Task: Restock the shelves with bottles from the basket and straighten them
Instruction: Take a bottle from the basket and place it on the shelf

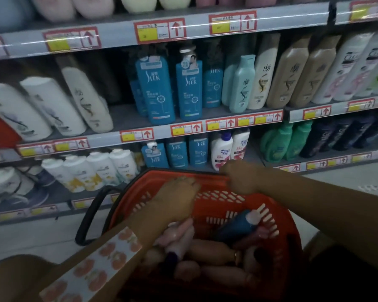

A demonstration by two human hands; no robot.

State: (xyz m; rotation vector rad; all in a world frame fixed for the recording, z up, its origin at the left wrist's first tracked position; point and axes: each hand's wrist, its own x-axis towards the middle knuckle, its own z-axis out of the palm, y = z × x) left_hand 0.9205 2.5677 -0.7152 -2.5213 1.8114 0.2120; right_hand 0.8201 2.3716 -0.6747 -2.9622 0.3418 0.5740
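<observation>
Basket sits right in front of me, below the shelves, so bottles are one short reach from the gaps. My left hand is down inside it, near the left wall, fingers curled over the pink bottle; grip looks like it's closing on it, but fingers are partly hidden, so I can't tell for sure. Blue bottle lies on its side against the right wall, cap up toward the rim; more pinkish bottles are heaped at the near end.

My right hand is fisted on the basket's far rim. I read that as steadying it while the left pulls stock. Black handle is folded out left, clear of the opening.

Beyond: middle shelf has a gap left of the blue Slek bottles. White bottles at its left end lean hard; those need straightening. Beige bottles toward the right end tilt too.
</observation>
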